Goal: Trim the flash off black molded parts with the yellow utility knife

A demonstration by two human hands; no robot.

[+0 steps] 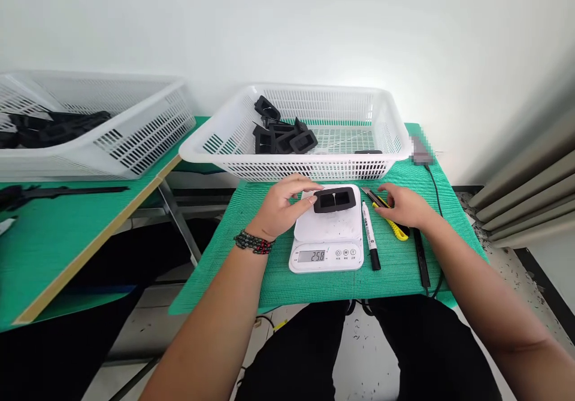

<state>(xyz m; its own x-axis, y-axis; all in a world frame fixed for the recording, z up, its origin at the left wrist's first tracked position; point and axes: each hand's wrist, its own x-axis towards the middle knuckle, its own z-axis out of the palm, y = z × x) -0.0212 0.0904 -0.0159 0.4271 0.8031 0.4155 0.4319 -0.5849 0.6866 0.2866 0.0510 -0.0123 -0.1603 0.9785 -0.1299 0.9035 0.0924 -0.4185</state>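
Centrally, a black frame (335, 209) lies on the platform of a white scale (309, 226), its long axis running left to right, roughly parallel to the basket's near rim. The left hand (287, 204) is the nearer: the frame lies directly to its right, with the thumb touching the frame's left end and the fingers narrowly parted; whether they grip cannot be told. The right hand (402, 204), half curled, rests at a yellow utility knife (396, 226), closure uncertain; a marker pen (369, 230) lies between knife and scale. Just behind the scale, the white basket (294, 158) bounds the far side. Green cloth (265, 278) extends left of the scale and, more narrowly, between its front and the table's near edge.
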